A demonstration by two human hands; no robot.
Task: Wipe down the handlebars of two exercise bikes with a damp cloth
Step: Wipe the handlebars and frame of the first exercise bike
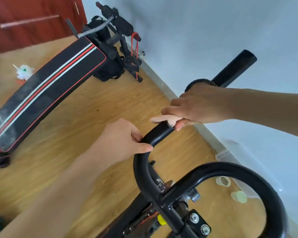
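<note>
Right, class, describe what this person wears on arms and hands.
The left forearm and right forearm are bare; no sleeves show. Neither left hand nor right hand shows gloves or rings. A black braided band beside the right hand may be worn; unclear.

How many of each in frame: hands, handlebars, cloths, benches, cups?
hands: 2 (left hand, right hand)
handlebar: 1
cloth: 1
bench: 1
cup: 1
total: 6

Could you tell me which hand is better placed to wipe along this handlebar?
Right: the right hand wraps the cloth round the handlebar, while the left hand only grips its bend, bare.
</note>
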